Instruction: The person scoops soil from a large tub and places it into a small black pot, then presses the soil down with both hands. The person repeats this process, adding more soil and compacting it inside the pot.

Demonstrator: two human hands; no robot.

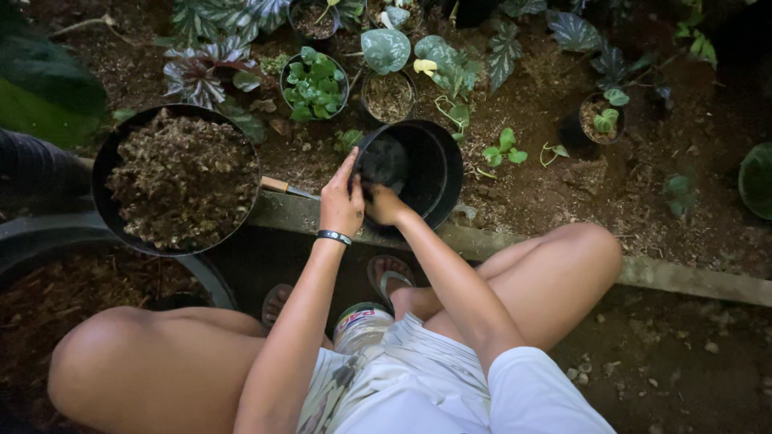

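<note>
dim, bluish evening light, soft shadows, corners falling to black, mild grain, everything reasonably sharp, no glare.

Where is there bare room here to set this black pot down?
Bare soil lies right of the black pot both hands hold, between the small potted seedling and the concrete edging. The ground below that edging looks free too. Left is crowded: the big tub of soil mix and potted plants.

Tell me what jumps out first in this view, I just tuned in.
At centre, the left hand and right hand grip the near rim of a small black pot tilted inside a larger black pot. To their left sits a wide black basin heaped with brown potting mix; small potted plants stand behind.
</note>
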